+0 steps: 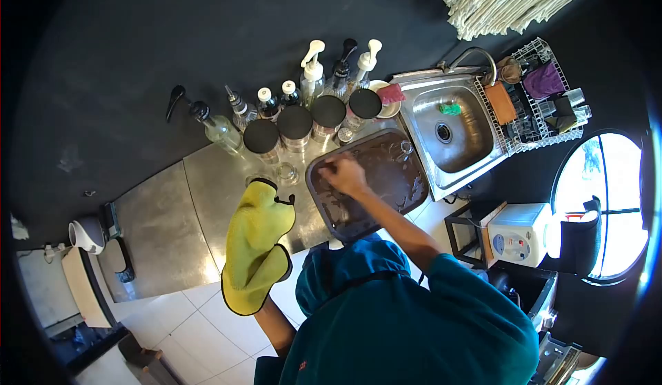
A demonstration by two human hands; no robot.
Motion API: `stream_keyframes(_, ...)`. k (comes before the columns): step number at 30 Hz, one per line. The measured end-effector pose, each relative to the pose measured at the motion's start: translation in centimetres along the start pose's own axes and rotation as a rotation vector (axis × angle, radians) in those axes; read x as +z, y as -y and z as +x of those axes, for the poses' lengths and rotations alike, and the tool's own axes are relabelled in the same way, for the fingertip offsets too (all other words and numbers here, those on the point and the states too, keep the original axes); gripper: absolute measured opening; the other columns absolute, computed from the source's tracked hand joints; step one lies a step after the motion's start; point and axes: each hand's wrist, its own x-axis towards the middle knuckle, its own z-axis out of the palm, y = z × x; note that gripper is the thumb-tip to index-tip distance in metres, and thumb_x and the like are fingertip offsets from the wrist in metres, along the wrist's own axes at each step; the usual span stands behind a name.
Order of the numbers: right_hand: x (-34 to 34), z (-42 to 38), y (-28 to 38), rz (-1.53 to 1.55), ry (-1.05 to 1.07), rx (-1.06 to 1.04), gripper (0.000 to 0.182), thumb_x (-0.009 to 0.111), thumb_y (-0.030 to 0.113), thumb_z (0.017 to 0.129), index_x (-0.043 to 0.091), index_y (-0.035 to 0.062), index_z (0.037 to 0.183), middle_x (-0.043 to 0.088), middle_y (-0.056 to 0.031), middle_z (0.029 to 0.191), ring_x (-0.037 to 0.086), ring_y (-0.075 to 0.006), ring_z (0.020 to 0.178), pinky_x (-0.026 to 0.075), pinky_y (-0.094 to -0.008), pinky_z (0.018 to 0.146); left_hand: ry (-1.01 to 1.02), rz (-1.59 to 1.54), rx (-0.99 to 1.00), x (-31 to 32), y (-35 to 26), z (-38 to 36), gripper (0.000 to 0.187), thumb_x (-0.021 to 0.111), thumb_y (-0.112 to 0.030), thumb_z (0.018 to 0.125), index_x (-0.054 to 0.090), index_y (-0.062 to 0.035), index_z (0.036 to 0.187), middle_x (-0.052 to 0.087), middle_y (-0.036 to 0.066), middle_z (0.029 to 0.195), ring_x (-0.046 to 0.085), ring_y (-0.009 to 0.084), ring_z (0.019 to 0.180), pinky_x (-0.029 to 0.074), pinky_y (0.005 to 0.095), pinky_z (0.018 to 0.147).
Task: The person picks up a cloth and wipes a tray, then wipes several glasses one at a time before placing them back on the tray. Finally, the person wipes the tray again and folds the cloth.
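A yellow cloth with dark edging is draped over my left hand, which is hidden under it; only my left forearm shows below. The cloth hangs by the front edge of the steel counter. My right hand is over the left part of a brown tray, fingers bent and somewhat apart, with nothing visible in them. Wet patches shine on the tray, and a small clear glass item lies at its far right. Small clear glass pieces stand between the cloth and the tray.
Dark-lidded jars and pump bottles line the wall behind the tray. Right of it is a steel sink holding a green sponge, then a wire dish rack. A white appliance stands lower right.
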Motion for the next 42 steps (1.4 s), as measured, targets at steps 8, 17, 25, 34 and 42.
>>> stream_keyframes(8,-9.0,1.6,-15.9,-0.369,-0.220,0.367,0.071,0.070,0.041,0.077,0.040,0.0165,0.136,0.032,-0.0193,0.138,0.030,-0.0394,0.129,0.036,-0.0536,0.098,0.005,0.063,-0.013,2.4,-1.9,-0.9,0.052,0.074,-0.011,0.070,0.055,-0.0066,0.118,0.067,0.014,0.105,0.066,0.0269,0.078,0.053,0.0354,0.068)
stream_keyframes(17,-12.1,1.0,-19.3,0.489,-0.043,0.313,0.063,0.077,0.034,0.076,0.051,-0.0006,0.122,0.067,-0.0102,0.087,0.065,-0.0190,0.076,0.051,-0.0302,0.066,0.021,0.229,-0.010,14.6,-8.7,1.5,0.052,0.074,-0.012,0.070,0.056,-0.0073,0.118,0.067,0.015,0.103,0.066,0.0281,0.077,0.053,0.0359,0.067)
stream_keyframes(25,-19.1,-7.5,-10.1,1.050,0.111,-0.224,0.049,0.071,0.005,0.080,0.051,0.0010,0.124,0.064,-0.0066,0.101,0.061,-0.0129,0.091,0.050,-0.0267,0.079,-0.064,0.362,0.014,24.0,-11.7,7.6,0.051,0.073,-0.014,0.070,0.056,-0.0079,0.118,0.067,0.015,0.102,0.066,0.0292,0.076,0.053,0.0364,0.066)
stream_keyframes(34,-28.5,-13.8,-5.5,0.593,0.049,-0.674,0.056,0.075,-0.004,0.062,0.061,0.0053,0.116,0.061,-0.0118,0.121,0.057,-0.0299,0.114,0.044,-0.0370,0.099,-0.024,0.009,0.021,27.2,-13.0,6.4,0.039,0.071,-0.008,0.071,0.058,-0.0025,0.108,0.064,0.012,0.094,0.062,0.0285,0.090,0.050,0.0345,0.076)
stream_keyframes(42,-27.7,-16.3,-4.9,0.905,0.221,-0.631,0.062,0.071,-0.001,0.077,0.045,-0.0007,0.133,0.049,-0.0127,0.128,0.052,-0.0199,0.115,0.041,-0.0320,0.100,-0.232,-0.192,0.011,27.9,-14.8,4.8,0.034,0.075,-0.008,0.068,0.062,-0.0033,0.099,0.064,0.012,0.095,0.063,0.0267,0.085,0.050,0.0347,0.072)
